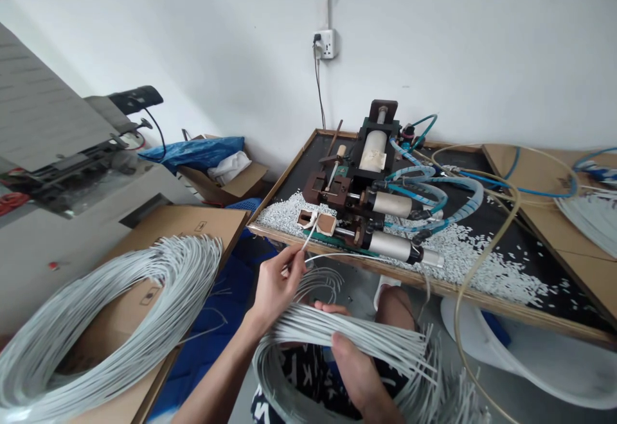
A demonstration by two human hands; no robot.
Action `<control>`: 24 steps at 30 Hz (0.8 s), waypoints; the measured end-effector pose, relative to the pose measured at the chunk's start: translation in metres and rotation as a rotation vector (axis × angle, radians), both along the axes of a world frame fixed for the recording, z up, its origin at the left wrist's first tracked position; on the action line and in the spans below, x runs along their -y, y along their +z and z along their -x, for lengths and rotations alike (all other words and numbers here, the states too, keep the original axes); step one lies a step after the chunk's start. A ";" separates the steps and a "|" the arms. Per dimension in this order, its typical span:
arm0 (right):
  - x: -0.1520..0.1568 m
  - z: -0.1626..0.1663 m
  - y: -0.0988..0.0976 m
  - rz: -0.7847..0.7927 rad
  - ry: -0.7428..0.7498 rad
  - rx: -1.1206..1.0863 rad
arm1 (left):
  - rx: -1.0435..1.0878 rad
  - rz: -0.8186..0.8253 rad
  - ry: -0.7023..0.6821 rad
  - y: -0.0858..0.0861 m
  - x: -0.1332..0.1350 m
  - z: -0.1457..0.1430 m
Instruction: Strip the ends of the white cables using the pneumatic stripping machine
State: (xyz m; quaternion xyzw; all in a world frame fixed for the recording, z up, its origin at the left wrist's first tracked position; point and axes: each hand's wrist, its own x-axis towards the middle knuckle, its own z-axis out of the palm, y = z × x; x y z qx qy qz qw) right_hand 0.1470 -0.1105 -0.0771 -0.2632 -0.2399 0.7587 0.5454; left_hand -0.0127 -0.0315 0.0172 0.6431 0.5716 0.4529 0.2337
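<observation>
My left hand (pixel 277 282) pinches a single white cable (pixel 311 232) and holds its end at the small open slot (pixel 318 221) on the front of a pneumatic stripping machine (pixel 371 186). My right hand (pixel 359 372) is wrapped around a bundle of white cables (pixel 351 337) lying across my lap. The cables loop down and around below my hands, with cut ends fanning out to the right.
A worktable (pixel 482 305) carries the machine, blue air hoses (pixel 434 186) and scattered white insulation bits (pixel 472 263). A large coil of white cables (pixel 110 308) lies on cardboard boxes at left. A grey machine (pixel 58 148) stands far left. A wall socket (pixel 328 44) is above.
</observation>
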 end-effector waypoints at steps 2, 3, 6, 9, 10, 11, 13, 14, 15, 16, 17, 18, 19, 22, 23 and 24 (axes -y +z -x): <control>-0.001 0.000 0.003 -0.011 0.002 -0.007 | -0.048 -0.072 -0.079 0.007 0.006 0.000; -0.001 0.001 0.004 -0.024 0.001 -0.006 | -0.087 -0.101 -0.147 0.010 0.009 0.000; -0.001 0.001 0.006 -0.045 -0.008 0.014 | -0.226 -0.146 -0.353 0.018 0.012 -0.003; -0.001 0.001 0.004 -0.029 -0.001 0.027 | -0.349 -0.134 -0.432 0.020 0.013 -0.009; -0.001 0.001 0.002 -0.026 -0.002 0.029 | -0.370 -0.117 -0.451 0.021 0.014 -0.011; -0.001 0.002 0.000 -0.023 -0.003 0.034 | -0.374 -0.093 -0.476 0.022 0.015 -0.015; -0.001 0.004 -0.006 -0.010 -0.006 0.056 | -0.354 -0.032 -0.568 0.024 0.018 -0.021; -0.001 0.005 -0.010 -0.002 -0.007 0.070 | -0.337 0.002 -0.623 0.025 0.020 -0.025; 0.000 0.005 -0.014 0.006 -0.005 0.086 | -0.319 0.036 -0.676 0.027 0.021 -0.027; 0.002 0.006 -0.017 0.011 -0.003 0.100 | -0.298 0.068 -0.720 0.028 0.022 -0.030; 0.004 0.006 -0.021 0.015 -0.003 0.111 | -0.274 0.095 -0.752 0.029 0.022 -0.031; 0.006 0.006 -0.024 0.018 -0.003 0.120 | -0.244 0.116 -0.773 0.029 0.022 -0.032; 0.008 0.005 -0.027 0.022 -0.003 0.128 | -0.212 0.132 -0.785 0.028 0.022 -0.032; 0.014 0.005 -0.033 0.036 -0.025 0.130 | -0.145 0.159 -0.790 0.026 0.020 -0.031; 0.014 0.005 -0.033 0.033 -0.037 0.125 | -0.138 0.161 -0.780 0.025 0.020 -0.031; 0.014 0.005 -0.032 0.028 -0.049 0.120 | -0.136 0.164 -0.759 0.024 0.020 -0.031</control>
